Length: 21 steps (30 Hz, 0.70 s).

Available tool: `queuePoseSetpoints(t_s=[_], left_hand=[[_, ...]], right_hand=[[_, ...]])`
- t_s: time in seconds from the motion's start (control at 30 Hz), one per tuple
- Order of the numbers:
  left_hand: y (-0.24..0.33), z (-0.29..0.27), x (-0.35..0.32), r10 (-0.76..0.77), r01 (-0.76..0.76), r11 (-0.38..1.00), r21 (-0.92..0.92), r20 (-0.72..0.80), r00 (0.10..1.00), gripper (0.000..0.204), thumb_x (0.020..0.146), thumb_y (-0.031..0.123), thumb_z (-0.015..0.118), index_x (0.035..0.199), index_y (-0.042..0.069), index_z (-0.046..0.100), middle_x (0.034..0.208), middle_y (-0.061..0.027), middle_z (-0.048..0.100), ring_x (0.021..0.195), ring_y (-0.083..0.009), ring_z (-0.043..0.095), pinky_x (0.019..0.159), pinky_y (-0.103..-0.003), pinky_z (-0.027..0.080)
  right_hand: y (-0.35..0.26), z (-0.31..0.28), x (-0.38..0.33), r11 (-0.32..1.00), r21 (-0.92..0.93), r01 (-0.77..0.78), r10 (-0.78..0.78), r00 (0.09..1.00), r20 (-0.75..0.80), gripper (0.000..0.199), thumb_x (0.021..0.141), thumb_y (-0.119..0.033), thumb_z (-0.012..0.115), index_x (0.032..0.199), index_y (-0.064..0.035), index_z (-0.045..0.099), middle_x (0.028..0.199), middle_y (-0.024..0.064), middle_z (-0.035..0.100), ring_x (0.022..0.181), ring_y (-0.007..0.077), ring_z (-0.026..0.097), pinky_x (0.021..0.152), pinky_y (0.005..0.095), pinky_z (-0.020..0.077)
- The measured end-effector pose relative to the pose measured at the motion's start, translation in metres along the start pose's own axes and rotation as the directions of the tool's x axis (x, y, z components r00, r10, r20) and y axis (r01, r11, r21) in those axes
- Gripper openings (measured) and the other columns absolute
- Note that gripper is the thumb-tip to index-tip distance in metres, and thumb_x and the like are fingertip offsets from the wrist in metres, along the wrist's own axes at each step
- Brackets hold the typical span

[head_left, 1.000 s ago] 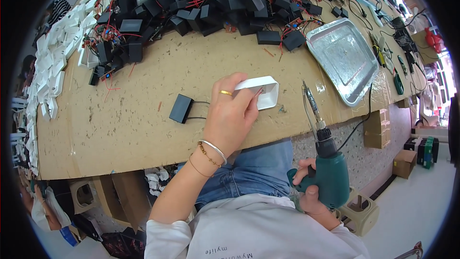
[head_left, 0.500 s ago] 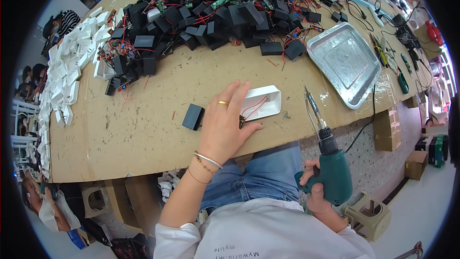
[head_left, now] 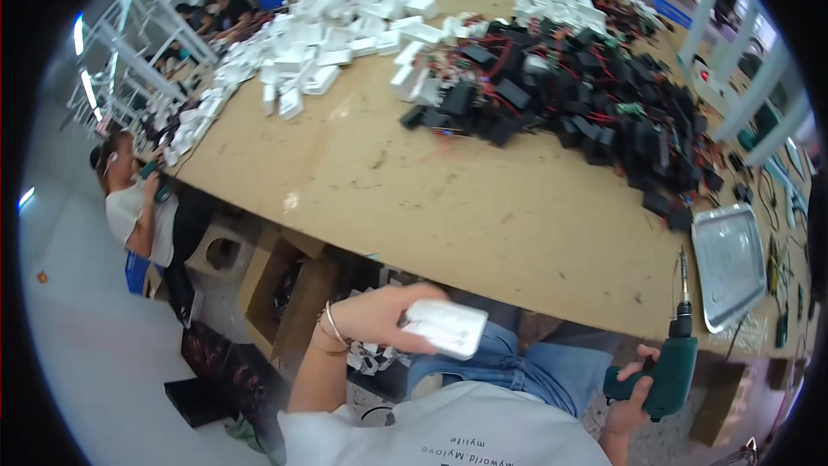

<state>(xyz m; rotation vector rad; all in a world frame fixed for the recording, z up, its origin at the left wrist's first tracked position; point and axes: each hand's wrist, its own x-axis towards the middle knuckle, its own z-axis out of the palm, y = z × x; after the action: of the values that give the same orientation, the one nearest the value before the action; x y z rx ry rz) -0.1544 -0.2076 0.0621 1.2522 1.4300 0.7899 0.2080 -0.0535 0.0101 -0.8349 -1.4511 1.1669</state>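
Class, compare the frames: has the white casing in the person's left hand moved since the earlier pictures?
Yes. The white casing has left the wooden table; the left hand now holds it below the table's near edge, over the lap.

White plastic casing (head_left: 445, 328) in the left hand (head_left: 373, 318), gold bangles at that wrist. Teal-green power drill (head_left: 666, 375) with a silvery bit in the right hand (head_left: 631, 390). Tan, scuffed counter (head_left: 448, 198). Black modules with red wires (head_left: 586, 103) piled beside white casings (head_left: 336, 43). Silver tray (head_left: 729, 263). Blue jeans, grey shirt.
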Motion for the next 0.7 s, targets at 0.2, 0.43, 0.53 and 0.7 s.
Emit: queuePoseSetpoints(t_s=[0.2, 0.43, 0.53, 0.7], left_hand=[[-0.171, 0.022, -0.089, -0.580, 0.558, 0.813, -0.162, -0.293, 0.760, 0.054, 0.072, 0.034, 0.076, 0.109, 0.000, 0.055, 0.082, -0.0077, 0.065, 0.061, -0.0114, 0.061, 0.043, -0.025, 0.047], [-0.127, -0.044, -0.102, -0.597, 0.562, 0.796, -0.227, -0.141, 0.790, 0.049, 0.078, 0.036, 0.072, 0.107, -0.002, 0.063, 0.099, -0.0137, 0.066, 0.090, -0.0199, 0.064, 0.080, -0.030, 0.050], [-0.039, -0.112, -0.060, -0.170, 0.017, 0.932, -0.361, -0.398, 0.902, 0.026, 0.088, 0.018, 0.062, 0.106, 0.000, 0.062, 0.093, -0.0055, 0.065, 0.083, -0.0116, 0.061, 0.075, -0.026, 0.050], [-0.077, -0.280, 0.050, 0.404, 0.540, 0.691, 0.481, -0.876, 0.263, 0.048, 0.084, 0.035, 0.065, 0.119, 0.003, 0.056, 0.118, -0.0120, 0.057, 0.109, -0.0254, 0.053, 0.092, -0.040, 0.043]], right_hand=[[-0.001, 0.023, 0.017, 0.999, -0.005, 0.040, -0.040, 0.995, 0.087, 0.043, 0.094, -0.024, 0.050, 0.126, 0.0031, 0.043, 0.110, 0.0117, 0.053, 0.069, 0.0096, 0.050, 0.067, 0.0234, 0.0411], [-0.008, 0.049, 0.032, 0.994, -0.098, 0.052, -0.043, 0.995, 0.090, 0.043, 0.093, -0.024, 0.050, 0.127, 0.0025, 0.043, 0.110, 0.0102, 0.053, 0.069, 0.0078, 0.049, 0.064, 0.0217, 0.0401], [-0.007, 0.057, 0.037, 0.987, -0.153, 0.052, -0.038, 0.995, 0.097, 0.043, 0.093, -0.024, 0.051, 0.127, 0.0020, 0.044, 0.111, 0.0101, 0.053, 0.069, 0.0075, 0.049, 0.065, 0.0216, 0.0401], [-0.005, 0.053, 0.044, 0.974, -0.196, 0.114, -0.095, 0.990, 0.104, 0.042, 0.092, -0.024, 0.051, 0.125, 0.0018, 0.045, 0.111, 0.0097, 0.052, 0.069, 0.0077, 0.047, 0.066, 0.0229, 0.0400]])
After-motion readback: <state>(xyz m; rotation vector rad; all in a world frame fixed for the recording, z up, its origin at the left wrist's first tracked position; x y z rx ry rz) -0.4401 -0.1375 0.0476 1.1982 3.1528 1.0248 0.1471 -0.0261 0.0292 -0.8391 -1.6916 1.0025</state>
